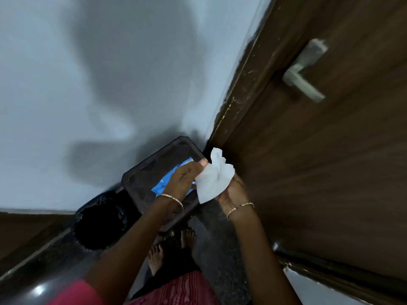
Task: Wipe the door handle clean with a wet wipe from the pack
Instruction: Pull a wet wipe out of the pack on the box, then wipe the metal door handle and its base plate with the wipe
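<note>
A white wet wipe (214, 177) hangs crumpled between both hands, low in the middle of the view. My left hand (185, 179) pinches its upper left edge between thumb and fingers. My right hand (234, 193) holds its lower right side from beneath. Under my left hand lies the blue wipe pack (164, 184) on a dark stool top (154, 164); the hand hides most of the pack. The silver lever door handle (305, 70) sits on the brown wooden door (330, 161) at the upper right, well above and to the right of both hands.
A pale wall (88, 73) fills the left and carries my shadow. A black-lined bin (99, 223) stands left of the stool. The dark door frame (240, 93) runs between wall and door. My bare feet (171, 245) are on the dark floor below.
</note>
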